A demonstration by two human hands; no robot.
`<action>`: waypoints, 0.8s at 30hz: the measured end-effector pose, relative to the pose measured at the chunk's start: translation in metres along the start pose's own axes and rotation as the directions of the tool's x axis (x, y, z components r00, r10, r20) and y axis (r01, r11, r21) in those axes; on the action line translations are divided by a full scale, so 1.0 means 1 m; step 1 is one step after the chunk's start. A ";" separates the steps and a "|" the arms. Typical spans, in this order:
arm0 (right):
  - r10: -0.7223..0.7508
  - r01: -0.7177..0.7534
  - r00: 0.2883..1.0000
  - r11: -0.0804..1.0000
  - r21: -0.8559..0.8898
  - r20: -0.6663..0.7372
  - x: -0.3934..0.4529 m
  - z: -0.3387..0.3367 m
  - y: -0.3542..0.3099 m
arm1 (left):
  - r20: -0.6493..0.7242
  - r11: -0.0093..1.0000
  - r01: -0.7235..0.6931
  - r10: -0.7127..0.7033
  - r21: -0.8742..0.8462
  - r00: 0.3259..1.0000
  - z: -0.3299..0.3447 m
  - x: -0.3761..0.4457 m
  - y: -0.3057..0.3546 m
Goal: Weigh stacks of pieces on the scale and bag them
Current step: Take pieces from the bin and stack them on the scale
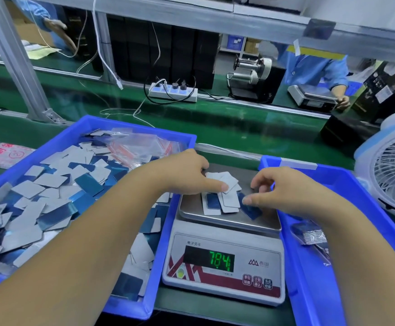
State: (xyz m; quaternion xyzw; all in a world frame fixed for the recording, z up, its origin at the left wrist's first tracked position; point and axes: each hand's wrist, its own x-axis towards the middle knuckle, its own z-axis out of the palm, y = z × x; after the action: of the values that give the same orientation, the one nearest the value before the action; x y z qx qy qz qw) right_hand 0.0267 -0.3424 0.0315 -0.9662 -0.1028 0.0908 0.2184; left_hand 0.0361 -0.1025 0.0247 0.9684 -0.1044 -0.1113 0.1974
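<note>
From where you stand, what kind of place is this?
Probably a factory packing line: a green conveyor belt, blue trays of small pieces, a digital scale between them, and another worker in a blue smock opposite.

Both forearms extend forward, bare. Left hand (187,175): index finger extended, remaining fingers curled. Right hand (283,189): fingers curled, thumb extended.

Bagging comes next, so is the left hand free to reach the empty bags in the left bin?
Probably yes. The left hand rests on the pieces on the scale; the bags lie uncovered atop the left bin, just beside it.
</note>
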 end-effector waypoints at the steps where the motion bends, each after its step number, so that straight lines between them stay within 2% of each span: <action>1: 0.004 -0.004 0.999 1.000 -0.010 0.035 -0.001 -0.001 -0.001 | 0.022 0.999 0.016 -0.016 0.034 1.000 -0.001 0.000 0.003; 4: -0.006 0.007 0.996 1.000 -0.003 0.086 -0.003 0.000 -0.006 | 0.071 0.990 0.046 -0.056 0.136 0.996 0.003 -0.001 0.010; 6: -0.005 0.006 0.995 1.000 -0.005 0.103 -0.002 0.001 -0.008 | 0.054 0.987 0.024 -0.033 0.162 0.998 0.009 -0.001 0.014; 14: 0.054 -0.054 0.991 0.999 -0.005 0.121 0.000 -0.007 0.003 | 0.030 0.997 -0.008 0.006 0.073 1.000 0.010 -0.003 0.014; 17: 0.067 -0.080 0.994 0.983 0.166 0.081 0.000 -0.016 0.011 | 0.019 0.997 -0.017 0.015 0.070 1.000 0.011 -0.002 0.012; 19: -0.022 0.013 1.000 0.922 0.387 0.019 0.000 -0.021 0.008 | 0.031 0.996 -0.037 0.034 0.082 0.999 0.011 0.000 0.011; 21: -0.168 0.138 0.986 0.859 0.492 0.016 0.001 -0.020 -0.004 | 0.050 0.998 -0.046 0.043 0.051 0.998 0.006 0.000 0.009; 24: -0.269 0.236 0.960 0.928 0.290 0.082 0.010 -0.010 -0.022 | 0.036 0.999 -0.025 0.027 -0.032 0.999 -0.005 -0.001 0.003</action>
State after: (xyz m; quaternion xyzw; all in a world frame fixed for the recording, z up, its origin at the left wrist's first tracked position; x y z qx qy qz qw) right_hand 0.0351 -0.3244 0.0490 -0.8975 -0.2256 0.1334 0.3547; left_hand 0.0358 -0.1037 0.0306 0.9615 -0.1189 -0.1281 0.2120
